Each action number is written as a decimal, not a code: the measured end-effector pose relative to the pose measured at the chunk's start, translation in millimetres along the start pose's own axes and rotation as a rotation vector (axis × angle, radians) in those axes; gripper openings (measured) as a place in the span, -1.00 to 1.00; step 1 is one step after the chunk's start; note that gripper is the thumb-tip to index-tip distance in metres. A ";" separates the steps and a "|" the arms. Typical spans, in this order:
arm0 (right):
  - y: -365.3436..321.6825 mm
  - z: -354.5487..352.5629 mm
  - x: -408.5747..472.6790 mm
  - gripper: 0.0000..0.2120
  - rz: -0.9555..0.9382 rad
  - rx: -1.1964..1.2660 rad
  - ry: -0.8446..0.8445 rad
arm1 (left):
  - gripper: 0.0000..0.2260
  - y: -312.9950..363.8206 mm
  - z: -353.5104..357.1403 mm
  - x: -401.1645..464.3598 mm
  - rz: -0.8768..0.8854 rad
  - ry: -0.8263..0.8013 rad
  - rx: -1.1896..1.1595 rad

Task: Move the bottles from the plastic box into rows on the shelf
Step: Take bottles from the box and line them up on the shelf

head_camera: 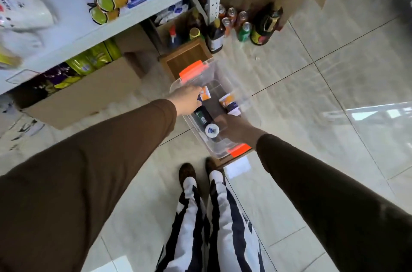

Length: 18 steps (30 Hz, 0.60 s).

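Note:
A clear plastic box (pixel 247 95) with orange clips stands on the floor beside the white shelf (pixel 73 33). Inside lie an orange-and-white bottle (pixel 229 103) and a dark bottle with a white cap (pixel 206 121). My left hand (pixel 187 99) reaches into the box and closes on another orange-and-white bottle (pixel 205 93). My right hand (pixel 234 130) is in the box's near end, wrapped around the cap end of the dark bottle.
Cardboard boxes (pixel 89 95) and a wooden crate (pixel 186 58) sit under the shelf. Cans (pixel 236 22) and dark bottles (pixel 265 26) stand on the tiled floor at the shelf's corner post. My feet (pixel 200 171) stand just before the box.

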State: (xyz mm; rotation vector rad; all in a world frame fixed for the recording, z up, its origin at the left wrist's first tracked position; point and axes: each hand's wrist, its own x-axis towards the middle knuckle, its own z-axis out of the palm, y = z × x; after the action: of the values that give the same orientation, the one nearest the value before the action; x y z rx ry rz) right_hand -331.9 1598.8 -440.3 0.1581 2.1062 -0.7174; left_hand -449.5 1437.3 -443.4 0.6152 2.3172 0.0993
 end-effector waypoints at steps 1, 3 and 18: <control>1.7 5.0 7.6 -0.53 -0.013 0.009 -0.002 | -0.58 -0.5 5.5 6.3 -0.002 -0.013 0.034; 4.1 14.5 21.8 -0.38 -0.045 -0.004 -0.015 | -0.59 -1.5 15.9 16.2 -0.012 -0.026 0.116; 32.8 18.5 50.6 -0.53 -0.019 -0.110 0.052 | -0.62 -2.2 37.2 63.2 0.025 -0.037 0.206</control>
State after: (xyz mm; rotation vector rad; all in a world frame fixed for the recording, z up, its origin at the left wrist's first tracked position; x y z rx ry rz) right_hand -337.6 1608.4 -502.4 0.0974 2.1936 -0.6132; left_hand -464.8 1460.5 -511.3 0.7425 2.3011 -0.1397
